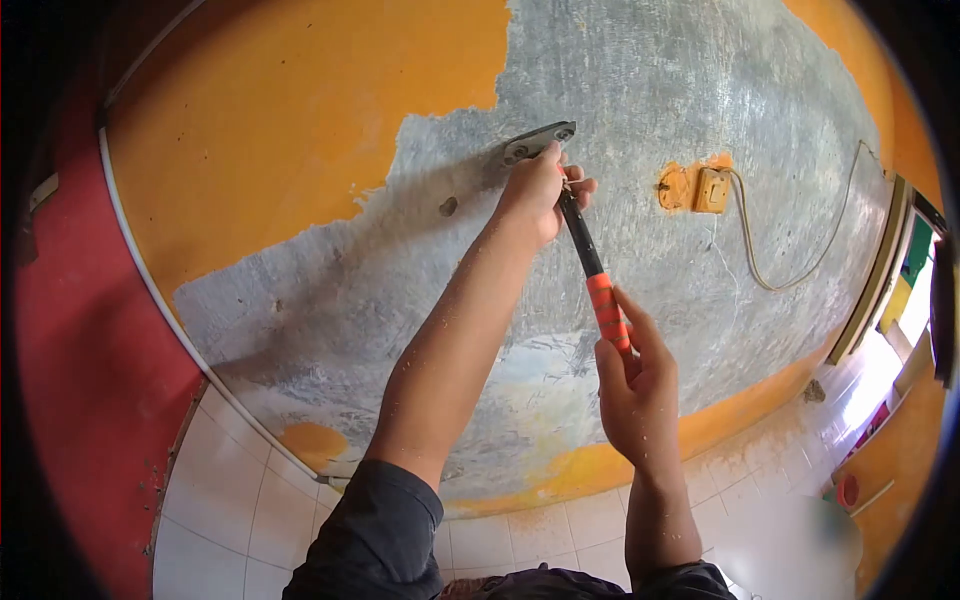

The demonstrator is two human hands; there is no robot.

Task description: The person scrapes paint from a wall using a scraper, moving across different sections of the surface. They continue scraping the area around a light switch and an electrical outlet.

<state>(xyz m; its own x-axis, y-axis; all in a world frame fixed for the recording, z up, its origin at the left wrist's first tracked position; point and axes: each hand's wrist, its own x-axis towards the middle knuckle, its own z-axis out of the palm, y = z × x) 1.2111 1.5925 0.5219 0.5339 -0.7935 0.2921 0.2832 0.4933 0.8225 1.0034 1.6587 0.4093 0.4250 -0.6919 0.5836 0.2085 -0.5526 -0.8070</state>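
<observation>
A long-handled scraper (582,235) with a wide metal head and an orange-and-black grip lies slantwise across the wall. My left hand (540,192) is closed around its upper shaft, just below the head, with the thumb up by the plate. Lower down, my right hand (640,390) wraps round the orange grip near its end. The scraper's head is up at the bare grey wall (620,130), right of the ragged edge of the orange paint (330,110). Pale flecks dot both forearms.
A switch box (712,190) with a loose cable (770,280) is fixed to the wall at the right. A white pipe (125,215) runs down the left corner beside a red wall (75,330). White floor tiles (225,480) carry scattered debris. An opening (905,290) lies far right.
</observation>
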